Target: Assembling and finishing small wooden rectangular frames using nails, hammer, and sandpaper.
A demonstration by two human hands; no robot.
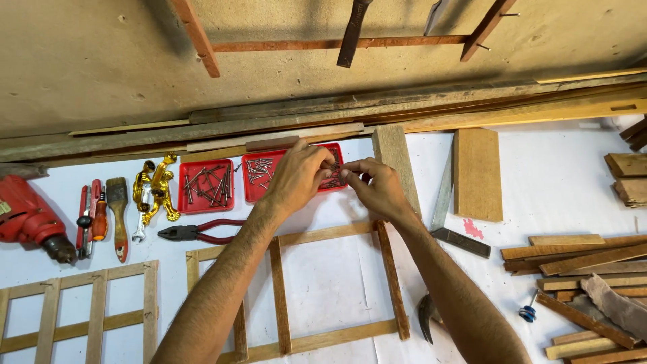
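Observation:
My left hand [296, 176] and my right hand [377, 187] meet over a red tray of nails [263, 189], fingertips pinched together on a few small nails. A second red tray [206, 186] with longer nails sits just to its left. Below my forearms lies a wooden slat frame [323, 283] on the white table cover. Which hand carries the nails I cannot tell apart; both pinch at them.
Pliers with red handles [199, 232], a paintbrush [118, 216], screwdrivers [94, 219], gold hardware [156, 187] and a red drill [27, 219] lie left. Another slat frame [74, 313] sits bottom left. Wooden blocks [477, 174], a try square [448, 216], a hammer head [426, 317] and stacked strips [586, 269] lie right.

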